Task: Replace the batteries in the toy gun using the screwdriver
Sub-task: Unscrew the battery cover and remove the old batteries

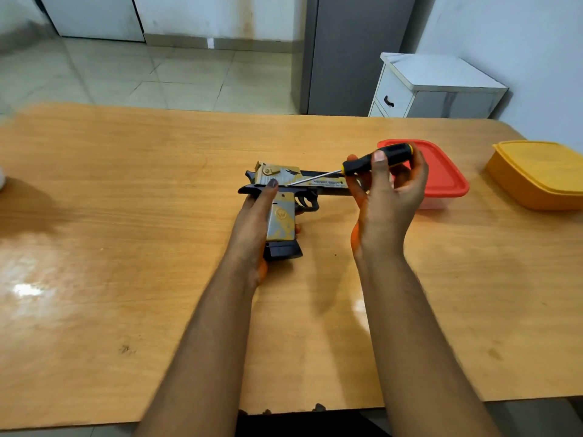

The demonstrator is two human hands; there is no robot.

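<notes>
Left hand (255,216) gripping toy gun (284,197), right hand (388,190) holding screwdriver (375,164), label unreadable

Left hand (252,216) grips toy gun (284,197) over table (126,216); right hand (388,197) holds screwdriver (372,162), tip on gun

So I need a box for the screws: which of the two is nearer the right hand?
The red-lidded box, right behind the right hand; the yellow box sits farther right.

A glossy wooden worktop (126,216) is filling the foreground, catching glare from a light at its left. Pale green floor tiles (142,74) are stretching toward white walls (205,14). A white drawer cabinet (435,86) is standing beside a grey panel (347,52) in the right corner.
</notes>
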